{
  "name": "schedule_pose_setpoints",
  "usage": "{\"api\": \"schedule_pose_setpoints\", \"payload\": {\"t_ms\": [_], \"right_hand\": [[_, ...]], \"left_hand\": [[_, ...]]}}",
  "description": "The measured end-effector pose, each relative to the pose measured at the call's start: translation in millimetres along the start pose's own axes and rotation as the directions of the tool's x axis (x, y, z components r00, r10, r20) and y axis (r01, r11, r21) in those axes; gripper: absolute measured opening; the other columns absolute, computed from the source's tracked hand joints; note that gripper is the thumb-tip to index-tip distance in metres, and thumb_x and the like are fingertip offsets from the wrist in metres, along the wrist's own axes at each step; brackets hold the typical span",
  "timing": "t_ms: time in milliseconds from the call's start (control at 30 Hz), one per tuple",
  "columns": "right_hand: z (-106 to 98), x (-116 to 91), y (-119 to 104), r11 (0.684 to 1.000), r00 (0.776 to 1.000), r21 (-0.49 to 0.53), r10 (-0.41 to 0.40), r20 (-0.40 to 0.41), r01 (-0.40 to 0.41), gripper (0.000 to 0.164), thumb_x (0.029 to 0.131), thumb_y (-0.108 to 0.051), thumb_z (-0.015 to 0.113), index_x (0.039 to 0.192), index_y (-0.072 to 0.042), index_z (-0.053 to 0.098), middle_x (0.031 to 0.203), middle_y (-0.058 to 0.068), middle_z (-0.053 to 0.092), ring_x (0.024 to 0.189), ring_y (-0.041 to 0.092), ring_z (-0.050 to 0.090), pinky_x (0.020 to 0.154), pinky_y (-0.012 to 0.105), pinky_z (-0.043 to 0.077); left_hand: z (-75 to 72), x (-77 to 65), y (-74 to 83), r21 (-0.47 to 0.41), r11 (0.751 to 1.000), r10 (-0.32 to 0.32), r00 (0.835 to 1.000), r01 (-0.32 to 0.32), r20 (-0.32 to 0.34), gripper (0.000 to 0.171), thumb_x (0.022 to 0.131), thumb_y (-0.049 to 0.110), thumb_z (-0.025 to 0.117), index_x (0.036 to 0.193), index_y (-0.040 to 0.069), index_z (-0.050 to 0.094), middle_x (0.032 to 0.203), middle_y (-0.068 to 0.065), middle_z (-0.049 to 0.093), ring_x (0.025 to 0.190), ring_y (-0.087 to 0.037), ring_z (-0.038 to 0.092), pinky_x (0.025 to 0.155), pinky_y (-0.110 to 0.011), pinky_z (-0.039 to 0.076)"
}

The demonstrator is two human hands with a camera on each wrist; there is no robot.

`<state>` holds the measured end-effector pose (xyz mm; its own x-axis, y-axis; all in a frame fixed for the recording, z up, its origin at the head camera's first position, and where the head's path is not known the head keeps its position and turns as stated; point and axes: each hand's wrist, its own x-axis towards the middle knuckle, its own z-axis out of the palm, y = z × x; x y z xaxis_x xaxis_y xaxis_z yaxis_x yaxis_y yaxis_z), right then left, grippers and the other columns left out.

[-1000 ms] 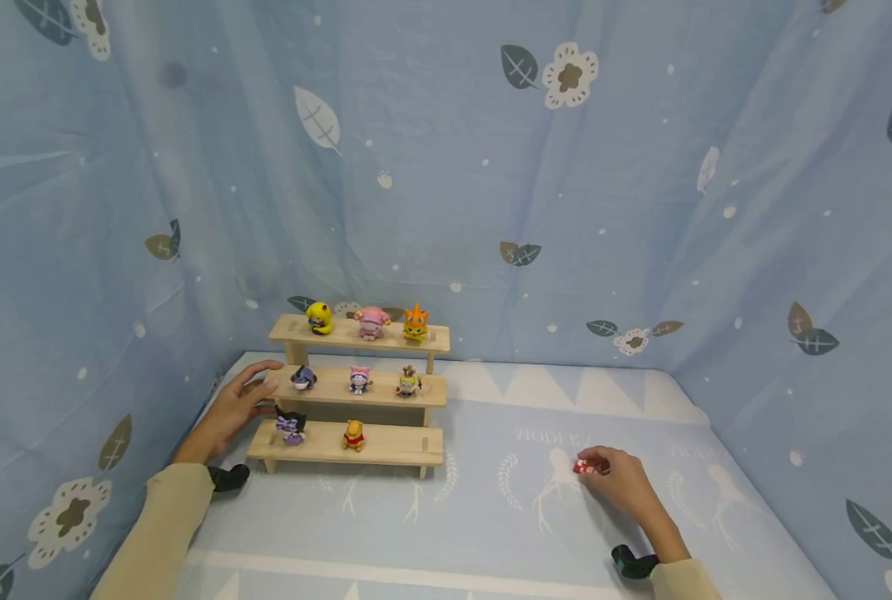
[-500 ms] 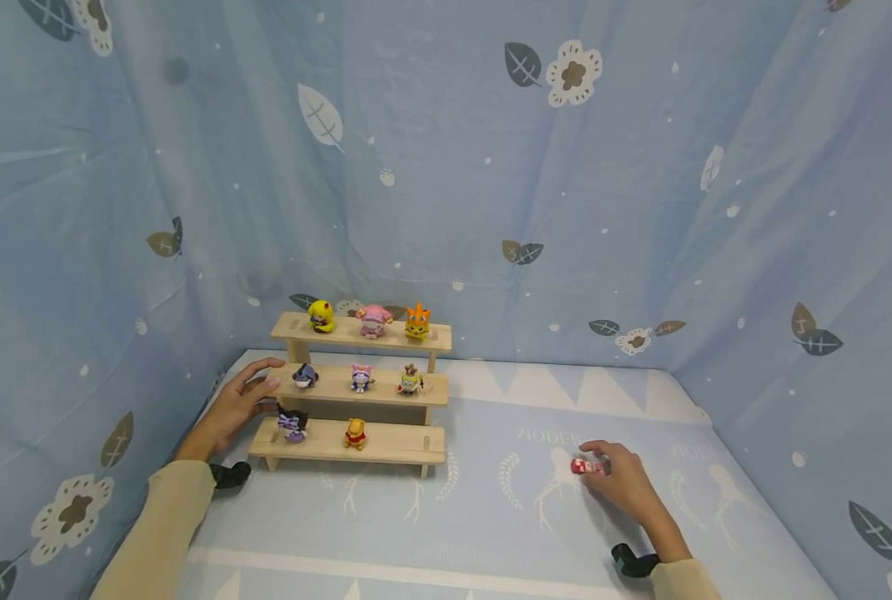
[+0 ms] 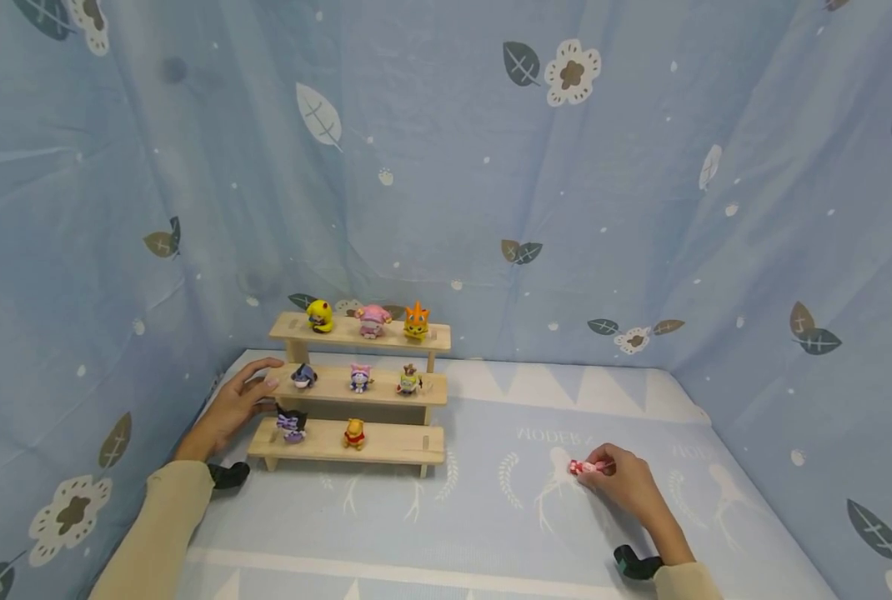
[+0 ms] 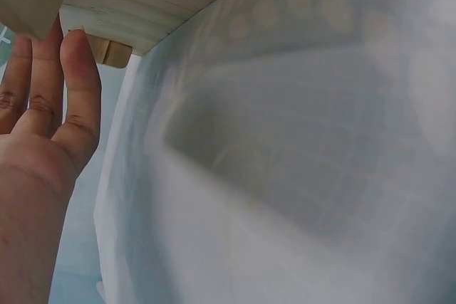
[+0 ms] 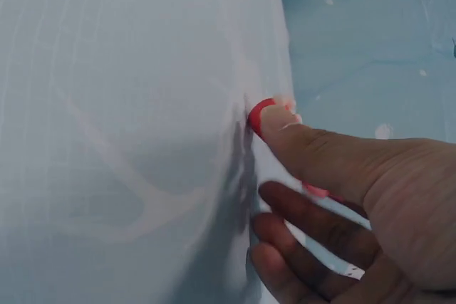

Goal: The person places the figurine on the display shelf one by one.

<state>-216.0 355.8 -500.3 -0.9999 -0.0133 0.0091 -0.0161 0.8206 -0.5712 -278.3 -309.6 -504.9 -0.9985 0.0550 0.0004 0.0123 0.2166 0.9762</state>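
Observation:
In the head view my right hand (image 3: 628, 482) pinches a small red-and-white figurine (image 3: 577, 467) just above the cloth. The right wrist view shows the thumb on its red end (image 5: 258, 117), with much of the figurine hidden behind the hand. My left hand (image 3: 232, 410) rests at the left end of a three-tier wooden display stand (image 3: 393, 447), fingers extended along the middle tier. From the left wrist, the fingers (image 4: 80, 83) reach up to the wood. On the bottom tier stand a purple-and-black figurine (image 3: 291, 425) and a Winnie-the-Pooh figurine (image 3: 353, 434).
The middle tier carries an Eeyore figurine (image 3: 303, 377), a pink-and-blue figurine (image 3: 359, 379) and a crowned yellow-green figurine (image 3: 408, 381). Yellow (image 3: 319, 317), pink (image 3: 372, 321) and orange (image 3: 416, 322) figurines stand on top. Blue patterned curtains (image 3: 446, 167) surround the cloth-covered table (image 3: 491, 525).
The right hand's fingers loosened around the red-and-white figurine, then closed on it again, and the figurine has turned in the hand. The left hand has stayed at the stand.

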Motion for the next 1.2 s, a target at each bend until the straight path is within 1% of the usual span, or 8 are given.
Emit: {"api": "schedule_pose_setpoints", "payload": {"t_ms": [133,267,533,633,733,967,1100,1200], "right_hand": [[2,1,4,0.997,1.000,0.072,-0.007,-0.011,0.008,0.026,0.087,-0.022,0.086,0.105,-0.010,0.071,0.098,0.001,0.070,0.091,0.018,0.066,0.078,0.034,0.055],[3,2,5,0.990,1.000,0.139,0.007,-0.028,-0.004,0.025,0.091,-0.020,0.082,0.111,-0.011,0.072,0.105,0.004,0.069,0.096,0.021,0.066,0.081,0.035,0.055],[6,3,3,0.986,0.993,0.163,0.036,-0.110,-0.018,0.022,0.089,-0.013,0.083,0.108,-0.009,0.072,0.097,0.005,0.068,0.083,0.017,0.059,0.065,0.025,0.049],[6,4,2,0.981,0.991,0.192,0.037,-0.125,-0.012,0.031,0.087,-0.010,0.083,0.115,-0.006,0.070,0.100,0.007,0.069,0.085,0.017,0.061,0.065,0.022,0.051],[7,6,1,0.972,0.993,0.234,0.042,-0.112,-0.015,0.042,0.088,-0.010,0.083,0.125,-0.005,0.063,0.106,0.009,0.070,0.089,0.018,0.063,0.069,0.021,0.053],[8,7,-4,0.954,0.992,0.298,0.060,-0.114,-0.024,0.057,0.090,-0.024,0.084,0.135,-0.005,0.054,0.111,0.010,0.075,0.097,0.018,0.069,0.074,0.020,0.053],[9,8,-11,0.924,0.990,0.381,0.046,-0.133,0.008,0.056,0.090,-0.025,0.084,0.132,-0.003,0.054,0.114,0.011,0.074,0.100,0.015,0.069,0.079,0.018,0.053],[11,9,-14,0.882,0.991,0.470,0.041,-0.129,0.025,0.052,0.090,-0.017,0.083,0.130,0.001,0.055,0.116,0.017,0.070,0.099,0.011,0.067,0.081,0.016,0.054]], "left_hand": [[-0.3,0.2,-0.1,0.001,1.000,-0.004,1.000,0.004,-0.001,0.062,0.104,0.046,0.060,0.158,0.023,0.038,0.157,-0.021,0.035,0.109,-0.014,0.059,0.097,-0.045,0.053],[-0.2,-0.3,0.4,-0.001,1.000,-0.002,1.000,0.002,0.001,0.063,0.104,0.046,0.060,0.158,0.022,0.038,0.158,-0.021,0.034,0.109,-0.013,0.059,0.096,-0.044,0.053],[1.5,-0.9,2.2,-0.001,1.000,-0.002,1.000,0.002,0.000,0.065,0.103,0.046,0.061,0.158,0.021,0.037,0.157,-0.024,0.034,0.107,-0.012,0.060,0.092,-0.037,0.055],[1.5,-0.9,2.7,-0.005,1.000,-0.005,1.000,0.005,-0.002,0.064,0.103,0.047,0.061,0.157,0.022,0.038,0.157,-0.024,0.035,0.108,-0.013,0.060,0.092,-0.037,0.055],[1.1,-1.1,2.8,-0.008,1.000,-0.008,1.000,0.008,-0.005,0.063,0.102,0.047,0.062,0.156,0.023,0.040,0.157,-0.024,0.035,0.107,-0.012,0.060,0.092,-0.037,0.054],[0.7,-1.3,1.8,-0.014,1.000,-0.001,1.000,0.001,0.003,0.061,0.103,0.046,0.062,0.155,0.024,0.041,0.156,-0.025,0.037,0.107,-0.012,0.061,0.092,-0.036,0.055],[0.4,-0.4,0.1,-0.013,1.000,-0.002,1.000,0.002,0.001,0.060,0.103,0.046,0.062,0.156,0.025,0.040,0.156,-0.025,0.036,0.107,-0.013,0.061,0.091,-0.036,0.055],[0.3,0.8,-0.6,-0.017,1.000,-0.003,1.000,0.003,0.003,0.060,0.103,0.045,0.062,0.156,0.025,0.040,0.156,-0.025,0.036,0.107,-0.015,0.061,0.092,-0.037,0.055]]}}
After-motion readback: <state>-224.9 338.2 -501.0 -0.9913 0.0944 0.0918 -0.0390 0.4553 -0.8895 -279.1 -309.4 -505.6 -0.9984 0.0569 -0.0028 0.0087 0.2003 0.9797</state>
